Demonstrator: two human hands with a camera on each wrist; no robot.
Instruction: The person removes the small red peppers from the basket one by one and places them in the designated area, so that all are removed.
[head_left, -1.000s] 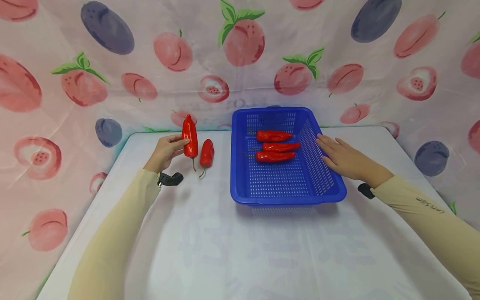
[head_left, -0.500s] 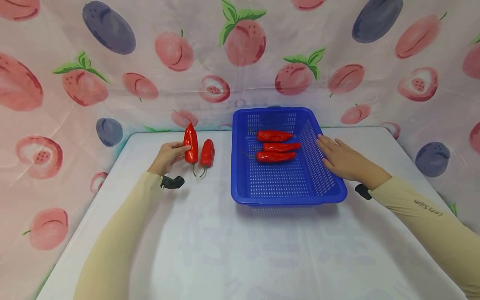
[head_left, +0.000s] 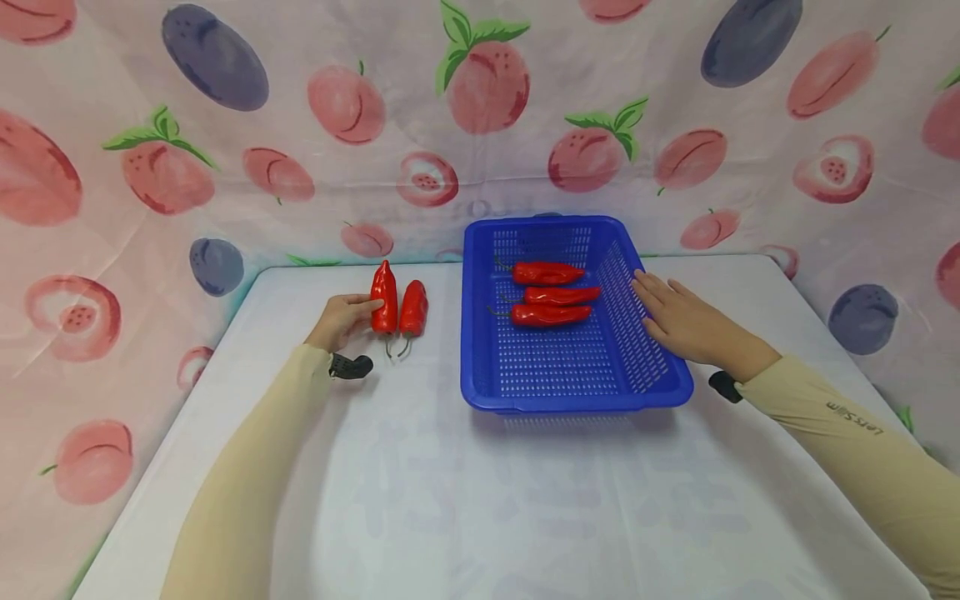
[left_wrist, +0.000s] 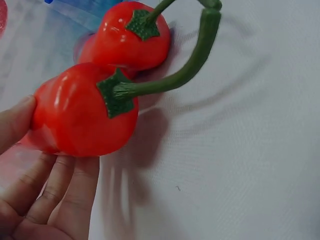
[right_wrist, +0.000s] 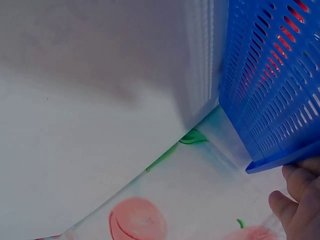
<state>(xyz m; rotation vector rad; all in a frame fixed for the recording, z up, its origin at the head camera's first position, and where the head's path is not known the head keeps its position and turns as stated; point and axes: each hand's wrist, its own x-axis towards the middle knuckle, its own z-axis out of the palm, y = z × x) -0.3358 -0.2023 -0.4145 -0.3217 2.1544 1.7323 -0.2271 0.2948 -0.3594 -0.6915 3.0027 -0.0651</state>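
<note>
My left hand (head_left: 341,319) pinches a red chili pepper (head_left: 385,304) between thumb and fingers, its green stem toward me. In the left wrist view, the thumb lies on one side of this pepper (left_wrist: 85,115) and the fingers are under the other. Close on its right lies a second red pepper (head_left: 413,308), which it partly overlaps in the left wrist view. My right hand (head_left: 690,325) rests with straight fingers on the right rim of a blue plastic basket (head_left: 573,403). Three red peppers (head_left: 551,315) lie inside the basket, stems to the left.
A white cloth covers the table (head_left: 450,517). Behind it hangs a curtain (head_left: 525,175) printed with peaches and plums. The basket's slotted side wall (right_wrist: 280,100) shows in the right wrist view, with red showing through the slots.
My left hand has brought its pepper down and slightly right, nearer the table and the pepper beside it. The right hand and the basket stay nearly still.
</note>
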